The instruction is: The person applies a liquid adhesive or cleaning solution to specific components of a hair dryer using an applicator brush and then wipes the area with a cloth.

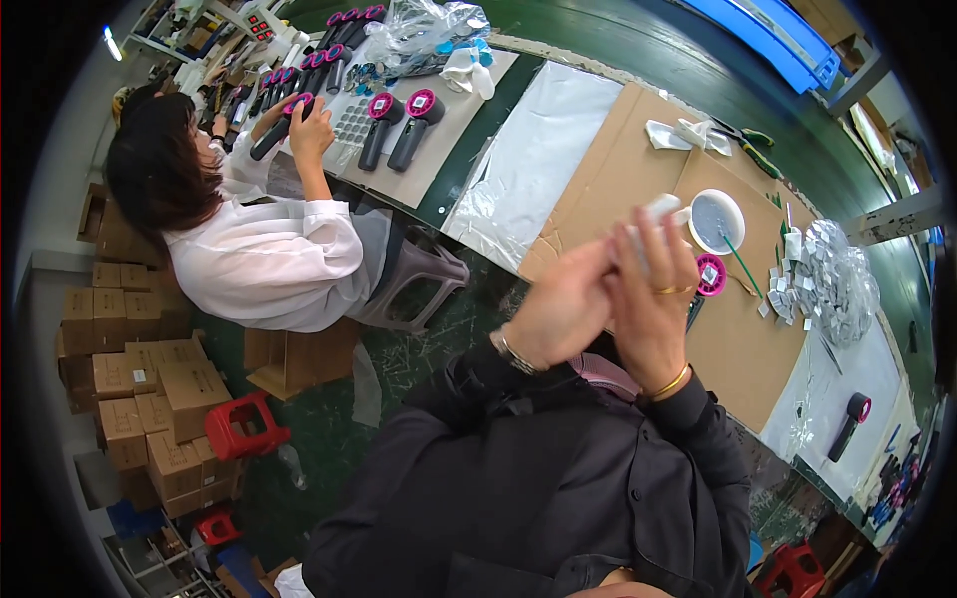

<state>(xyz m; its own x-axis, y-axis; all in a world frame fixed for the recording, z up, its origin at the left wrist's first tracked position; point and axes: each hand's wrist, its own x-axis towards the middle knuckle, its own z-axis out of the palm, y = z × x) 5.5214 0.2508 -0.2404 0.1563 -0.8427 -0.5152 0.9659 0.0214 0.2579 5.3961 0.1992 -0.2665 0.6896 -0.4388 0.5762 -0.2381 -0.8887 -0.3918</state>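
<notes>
White piece [660, 207] between both hands' fingertips

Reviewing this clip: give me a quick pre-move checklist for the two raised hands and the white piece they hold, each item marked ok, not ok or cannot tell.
1. White piece held in both hands: ok; left hand and right hand meet around it.
2. Grip firmness: cannot tell; fingers hide most of it.
3. Hands clear of the cardboard sheet: ok, raised above it.
4. White bowl upright: ok, with a green stick leaning at its rim.
5. Pink ring part within view on the cardboard: ok.
6. Co-worker's hands apart from these hands: ok; they are busy at the far bench.
</notes>
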